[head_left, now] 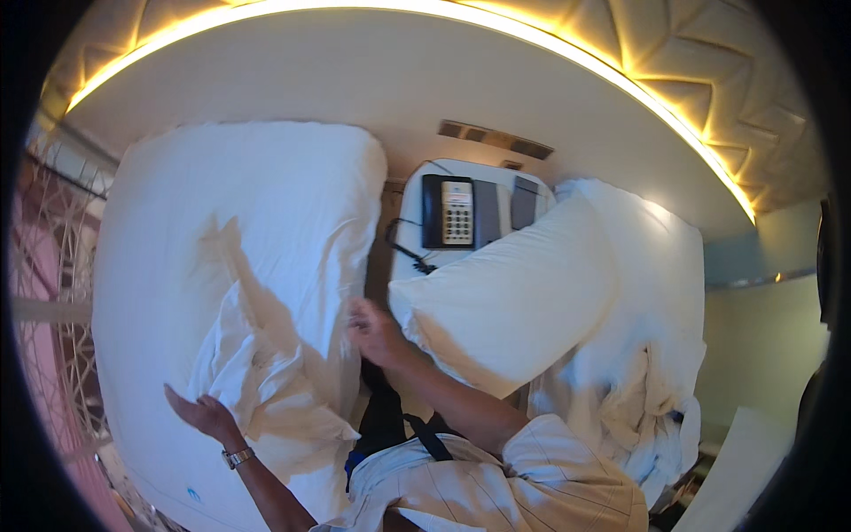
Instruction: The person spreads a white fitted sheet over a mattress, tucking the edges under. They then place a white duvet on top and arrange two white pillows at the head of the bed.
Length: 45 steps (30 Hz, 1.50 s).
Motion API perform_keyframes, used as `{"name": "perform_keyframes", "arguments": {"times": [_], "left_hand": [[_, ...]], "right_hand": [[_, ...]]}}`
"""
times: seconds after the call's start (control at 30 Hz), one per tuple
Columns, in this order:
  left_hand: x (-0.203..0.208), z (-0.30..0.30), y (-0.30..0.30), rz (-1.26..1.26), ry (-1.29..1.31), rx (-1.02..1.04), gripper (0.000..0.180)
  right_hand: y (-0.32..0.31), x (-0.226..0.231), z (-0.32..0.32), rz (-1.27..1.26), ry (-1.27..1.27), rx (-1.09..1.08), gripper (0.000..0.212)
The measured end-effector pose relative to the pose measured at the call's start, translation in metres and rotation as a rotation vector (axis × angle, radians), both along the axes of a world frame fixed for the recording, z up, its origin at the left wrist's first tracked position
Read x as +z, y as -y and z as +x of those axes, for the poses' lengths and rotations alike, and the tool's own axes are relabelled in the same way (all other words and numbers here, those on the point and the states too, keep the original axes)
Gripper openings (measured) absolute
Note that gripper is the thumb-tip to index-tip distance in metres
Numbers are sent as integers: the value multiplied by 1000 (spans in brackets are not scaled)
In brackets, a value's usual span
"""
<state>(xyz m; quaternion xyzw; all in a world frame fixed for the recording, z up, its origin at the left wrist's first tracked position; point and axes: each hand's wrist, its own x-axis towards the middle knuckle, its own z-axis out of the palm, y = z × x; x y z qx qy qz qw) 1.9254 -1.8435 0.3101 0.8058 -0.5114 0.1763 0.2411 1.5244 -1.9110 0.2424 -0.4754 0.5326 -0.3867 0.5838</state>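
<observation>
My left hand (202, 417), wrist banded by a metal watch (238, 457), hovers over the left bed (160, 293) with its thumb and fingers apart and nothing in it. Beside its fingers lies a crumpled piece of white cloth (244, 355), heaped on the smooth white sheet. My right hand (372, 332) is at that bed's right edge, fingers curled closed and slightly blurred; no cloth shows in them. Just right of this hand, a large white pillow (523, 284) leans across from the right bed, overlapping the front of the bedside table (409, 232).
On the table are a black telephone (448, 211) with a coiled cord and a dark grey flat item (487, 213). Bunched white bedding (638, 399) lies on the right bed (665, 248). A headboard panel (292, 75) with a lit strip stands behind; a white lattice (75, 293) is at left.
</observation>
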Motion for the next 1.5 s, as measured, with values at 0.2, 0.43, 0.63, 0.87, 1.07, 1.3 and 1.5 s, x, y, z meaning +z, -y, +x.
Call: {"name": "perform_keyframes", "arguments": {"times": [0.2,0.43,0.63,0.87,1.07,1.3,1.5], "left_hand": [[6,-308,128,187,-594,-730,49],[-94,-582,161,602,-375,-1202,73],[-118,-663,156,939,-369,-961,78],[-80,-683,112,760,-808,-1085,41],[-4,-600,107,453,-919,-1058,29],[58,-354,128,185,-1030,-713,19],[42,-83,105,-200,-866,-446,28]], "right_hand": [[-73,7,-260,-179,-631,-848,70],[-182,-70,-429,354,-506,-1331,91],[-192,-111,-463,204,228,-1476,67],[-189,-75,-469,93,633,-1462,48],[-149,65,-407,98,571,-1336,43],[-50,112,-222,12,621,-1005,34],[59,105,-15,82,640,-418,42]]}}
